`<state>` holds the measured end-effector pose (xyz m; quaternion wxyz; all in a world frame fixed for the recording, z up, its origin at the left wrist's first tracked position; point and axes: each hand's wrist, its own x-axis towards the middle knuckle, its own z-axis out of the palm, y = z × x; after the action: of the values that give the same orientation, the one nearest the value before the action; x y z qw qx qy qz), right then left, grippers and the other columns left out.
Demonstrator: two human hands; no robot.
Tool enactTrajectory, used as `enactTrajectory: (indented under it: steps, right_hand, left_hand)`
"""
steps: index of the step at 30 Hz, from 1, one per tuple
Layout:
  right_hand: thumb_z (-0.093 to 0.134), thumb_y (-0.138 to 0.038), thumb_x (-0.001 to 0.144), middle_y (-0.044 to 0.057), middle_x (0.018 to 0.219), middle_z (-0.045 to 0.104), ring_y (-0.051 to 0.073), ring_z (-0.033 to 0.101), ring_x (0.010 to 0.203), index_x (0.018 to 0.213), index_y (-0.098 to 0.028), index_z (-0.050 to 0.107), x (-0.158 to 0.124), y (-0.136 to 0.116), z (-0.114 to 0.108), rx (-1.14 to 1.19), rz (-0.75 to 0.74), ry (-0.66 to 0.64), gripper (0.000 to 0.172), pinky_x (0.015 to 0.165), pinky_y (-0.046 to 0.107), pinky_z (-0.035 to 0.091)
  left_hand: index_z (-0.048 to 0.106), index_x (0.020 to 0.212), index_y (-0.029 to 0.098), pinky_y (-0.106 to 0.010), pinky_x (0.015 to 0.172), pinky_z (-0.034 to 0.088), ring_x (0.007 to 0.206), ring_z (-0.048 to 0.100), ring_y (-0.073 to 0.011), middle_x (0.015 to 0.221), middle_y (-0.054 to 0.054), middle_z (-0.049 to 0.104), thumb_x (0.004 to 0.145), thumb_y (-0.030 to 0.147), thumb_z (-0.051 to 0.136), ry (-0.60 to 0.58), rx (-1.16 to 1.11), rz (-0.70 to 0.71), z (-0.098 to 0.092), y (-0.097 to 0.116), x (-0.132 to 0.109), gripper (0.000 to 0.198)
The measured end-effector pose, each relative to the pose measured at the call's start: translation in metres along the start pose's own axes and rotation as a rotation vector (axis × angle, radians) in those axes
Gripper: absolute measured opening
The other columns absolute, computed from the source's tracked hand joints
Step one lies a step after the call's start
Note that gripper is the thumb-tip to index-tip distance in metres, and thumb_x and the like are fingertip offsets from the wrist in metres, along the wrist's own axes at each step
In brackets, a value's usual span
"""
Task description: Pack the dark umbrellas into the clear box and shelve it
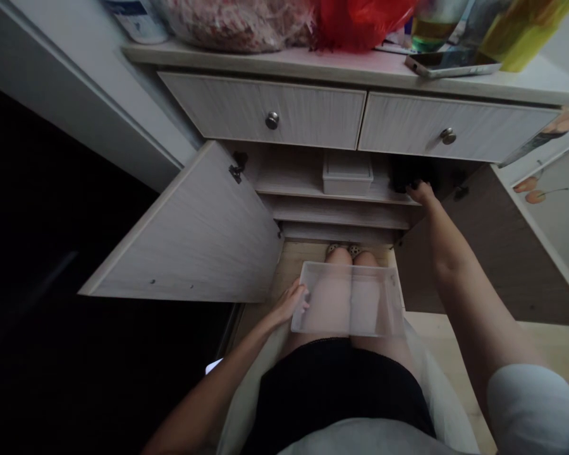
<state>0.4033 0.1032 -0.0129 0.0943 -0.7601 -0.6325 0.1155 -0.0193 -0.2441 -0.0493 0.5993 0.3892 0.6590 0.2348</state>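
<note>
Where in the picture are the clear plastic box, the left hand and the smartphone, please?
Clear plastic box (347, 299), head view, on its see-through bottom.
Left hand (289, 303), head view, on the back of the hand.
Smartphone (452, 63), head view, on its dark screen.

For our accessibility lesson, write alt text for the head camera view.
A person's left hand rests on the rim of a clear plastic box on their lap, while the right hand reaches into an open cabinet, at a dark object on a shelf.
</note>
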Motion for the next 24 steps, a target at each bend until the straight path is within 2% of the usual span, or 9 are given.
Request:
enactTrajectory:
  steps: [2,4,8,13,15,19,21,24]
  right_hand:
    - [0.056,-0.036,0.095,0.026,0.137,0.055,0.033,0.054,0.126,0.141,-0.004,0.053,0.003,-0.005,0.000,0.009,0.062,-0.040,0.056,0.105,0.042,0.044]
    - [0.056,-0.037,0.096,0.028,0.140,0.052,0.034,0.054,0.128,0.143,-0.004,0.050,0.008,-0.012,0.000,0.012,0.090,-0.055,0.058,0.106,0.042,0.044]
    - [0.055,-0.038,0.097,0.032,0.145,0.046,0.036,0.050,0.134,0.147,0.001,0.044,0.021,-0.029,0.002,0.009,0.128,-0.074,0.064,0.109,0.042,0.042]
    - [0.058,-0.033,0.096,0.032,0.143,0.050,0.036,0.051,0.134,0.147,0.000,0.045,0.033,-0.052,0.012,-0.005,0.136,-0.093,0.062,0.108,0.043,0.043]
    - [0.059,-0.027,0.094,0.032,0.140,0.053,0.036,0.053,0.132,0.147,-0.002,0.045,0.031,-0.058,0.017,-0.015,0.141,-0.087,0.060,0.107,0.045,0.045]
    - [0.044,-0.014,0.096,0.030,0.141,0.052,0.035,0.055,0.132,0.153,-0.006,0.038,0.016,-0.058,0.025,-0.039,0.159,-0.019,0.057,0.103,0.047,0.048]
    - [0.046,-0.014,0.095,0.030,0.142,0.050,0.036,0.054,0.132,0.154,-0.007,0.035,0.006,-0.055,0.026,-0.055,0.171,0.023,0.061,0.103,0.047,0.049]
    - [0.061,-0.021,0.088,0.031,0.141,0.051,0.038,0.054,0.132,0.152,-0.008,0.037,-0.009,-0.054,0.025,-0.090,0.207,0.051,0.070,0.103,0.048,0.049]
  left_hand:
    - [0.061,0.112,0.020,-0.030,0.072,0.053,0.088,0.068,-0.0220,0.102,-0.008,0.070,0.086,0.054,0.053,-0.001,0.043,0.069,-0.001,0.000,-0.004,0.044]
    - [0.064,0.108,0.019,-0.033,0.079,0.053,0.101,0.067,-0.0264,0.105,-0.010,0.072,0.083,0.063,0.053,-0.011,0.048,0.062,-0.002,0.002,-0.006,0.052]
    - [0.062,0.102,0.016,-0.036,0.077,0.051,0.095,0.068,-0.0281,0.099,-0.012,0.070,0.073,0.085,0.044,-0.058,0.066,-0.063,-0.001,0.005,-0.009,0.077]
    - [0.064,0.099,0.017,-0.039,0.084,0.051,0.095,0.066,-0.0293,0.099,-0.012,0.070,0.068,0.095,0.038,-0.069,0.127,-0.017,0.000,0.006,-0.012,0.088]
    - [0.065,0.098,0.016,-0.040,0.085,0.051,0.094,0.066,-0.0293,0.098,-0.012,0.070,0.069,0.096,0.037,-0.069,0.132,-0.008,0.000,0.007,-0.011,0.089]
    - [0.066,0.097,0.017,-0.039,0.081,0.052,0.089,0.067,-0.0287,0.087,-0.010,0.068,0.070,0.094,0.040,-0.075,0.118,0.002,-0.002,0.006,-0.007,0.085]
    - [0.065,0.095,0.019,-0.037,0.077,0.052,0.088,0.066,-0.0282,0.082,-0.008,0.067,0.070,0.093,0.044,-0.080,0.103,-0.001,-0.002,0.005,-0.006,0.081]
    - [0.064,0.092,0.020,-0.035,0.074,0.052,0.089,0.065,-0.0279,0.084,-0.008,0.067,0.072,0.089,0.048,-0.075,0.069,0.003,0.000,0.002,-0.004,0.074]
